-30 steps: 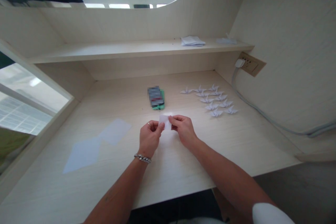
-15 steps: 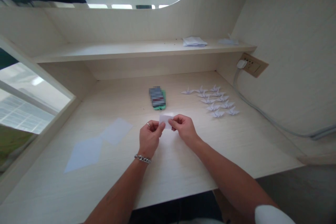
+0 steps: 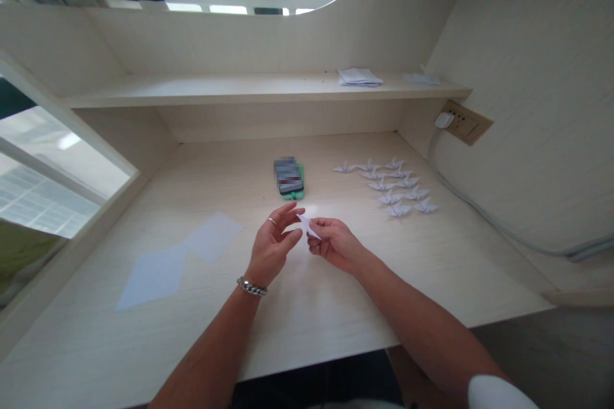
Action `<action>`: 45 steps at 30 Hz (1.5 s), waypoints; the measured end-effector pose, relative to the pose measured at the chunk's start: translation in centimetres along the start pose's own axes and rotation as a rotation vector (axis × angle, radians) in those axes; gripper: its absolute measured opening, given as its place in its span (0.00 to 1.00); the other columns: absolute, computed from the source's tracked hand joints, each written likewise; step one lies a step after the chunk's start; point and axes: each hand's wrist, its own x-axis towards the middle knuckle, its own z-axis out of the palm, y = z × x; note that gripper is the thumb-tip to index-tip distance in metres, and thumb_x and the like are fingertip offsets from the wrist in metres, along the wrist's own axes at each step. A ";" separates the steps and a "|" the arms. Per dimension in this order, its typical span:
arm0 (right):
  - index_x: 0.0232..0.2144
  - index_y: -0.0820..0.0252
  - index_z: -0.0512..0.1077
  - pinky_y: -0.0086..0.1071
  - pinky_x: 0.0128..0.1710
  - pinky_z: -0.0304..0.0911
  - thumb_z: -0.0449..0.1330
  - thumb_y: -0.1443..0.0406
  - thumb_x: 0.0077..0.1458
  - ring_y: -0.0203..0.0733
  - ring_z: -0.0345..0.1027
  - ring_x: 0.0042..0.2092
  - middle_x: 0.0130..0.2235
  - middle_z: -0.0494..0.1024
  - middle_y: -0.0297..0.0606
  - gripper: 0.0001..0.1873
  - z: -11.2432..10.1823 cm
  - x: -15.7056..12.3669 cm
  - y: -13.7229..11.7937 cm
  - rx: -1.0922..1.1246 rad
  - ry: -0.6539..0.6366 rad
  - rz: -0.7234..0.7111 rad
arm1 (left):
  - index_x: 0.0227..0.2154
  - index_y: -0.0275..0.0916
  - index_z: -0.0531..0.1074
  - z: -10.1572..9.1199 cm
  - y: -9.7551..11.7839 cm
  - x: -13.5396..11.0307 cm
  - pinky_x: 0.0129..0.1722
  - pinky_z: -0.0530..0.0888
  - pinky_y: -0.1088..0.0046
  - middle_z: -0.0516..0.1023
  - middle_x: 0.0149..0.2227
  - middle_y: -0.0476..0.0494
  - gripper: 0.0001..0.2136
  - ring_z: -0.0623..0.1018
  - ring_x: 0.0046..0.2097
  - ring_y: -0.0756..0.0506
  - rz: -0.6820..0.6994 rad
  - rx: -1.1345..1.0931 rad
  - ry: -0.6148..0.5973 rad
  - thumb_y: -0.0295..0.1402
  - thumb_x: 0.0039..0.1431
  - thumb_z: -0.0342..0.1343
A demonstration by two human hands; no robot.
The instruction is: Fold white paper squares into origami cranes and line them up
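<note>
A small folded piece of white paper (image 3: pixel 307 225) is pinched in my right hand (image 3: pixel 336 244), between thumb and fingers, a little above the desk. It is tilted, so I see it as a narrow slanted shape. My left hand (image 3: pixel 272 243) is just left of the paper, thumb and fingers spread apart and curved toward it; its fingertips come close to the paper's upper corner. Several white paper cranes (image 3: pixel 384 185) stand grouped on the desk beyond my right hand. Two flat white paper sheets, one nearer (image 3: pixel 152 276) and one farther (image 3: pixel 213 236), lie to the left.
A phone-like item in a green case (image 3: pixel 290 179), partly blurred, lies beyond my hands. Folded white papers (image 3: pixel 359 77) rest on the shelf (image 3: pixel 215 89). At the right wall, a socket (image 3: pixel 465 121) holds a white plug with a grey cable (image 3: pixel 480 212) running along the desk edge.
Both hands held the paper flat between them before. My left hand has let go and its fingers have opened; my right hand has turned the paper to a slant.
</note>
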 end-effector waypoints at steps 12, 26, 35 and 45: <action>0.24 0.62 0.71 0.28 0.25 0.66 0.69 0.50 0.38 0.34 0.68 0.24 0.22 0.73 0.32 0.22 -0.7 0.6 0.5 -0.442 0.088 -0.238 | 0.27 0.34 0.74 -0.7 -1.2 0.7 0.27 0.71 0.75 0.78 0.25 0.46 0.15 0.75 0.26 0.49 -0.207 0.030 0.164 0.38 0.39 0.69; 0.18 0.62 0.69 0.27 0.20 0.62 0.71 0.52 0.33 0.33 0.66 0.20 0.18 0.72 0.32 0.22 -0.5 0.2 0.1 -0.425 0.181 -0.211 | 0.29 0.33 0.74 -0.7 -0.3 0.9 0.24 0.69 0.77 0.76 0.25 0.44 0.20 0.74 0.25 0.51 -0.310 -0.104 0.226 0.48 0.45 0.63; 0.20 0.63 0.71 0.27 0.19 0.63 0.65 0.47 0.42 0.33 0.65 0.20 0.19 0.71 0.33 0.23 -0.4 0.4 0.2 -0.429 0.216 -0.203 | 0.26 0.33 0.75 -0.4 -0.5 0.4 0.21 0.65 0.78 0.72 0.17 0.49 0.13 0.68 0.19 0.53 -0.205 0.186 0.017 0.39 0.42 0.67; 0.26 0.62 0.72 0.26 0.21 0.65 0.66 0.52 0.42 0.33 0.67 0.24 0.23 0.73 0.33 0.18 -0.5 0.3 -0.6 -0.391 0.284 -0.243 | 0.24 0.34 0.73 -0.4 -0.6 0.5 0.20 0.64 0.78 0.72 0.16 0.50 0.12 0.68 0.19 0.53 -0.213 0.176 0.066 0.37 0.42 0.66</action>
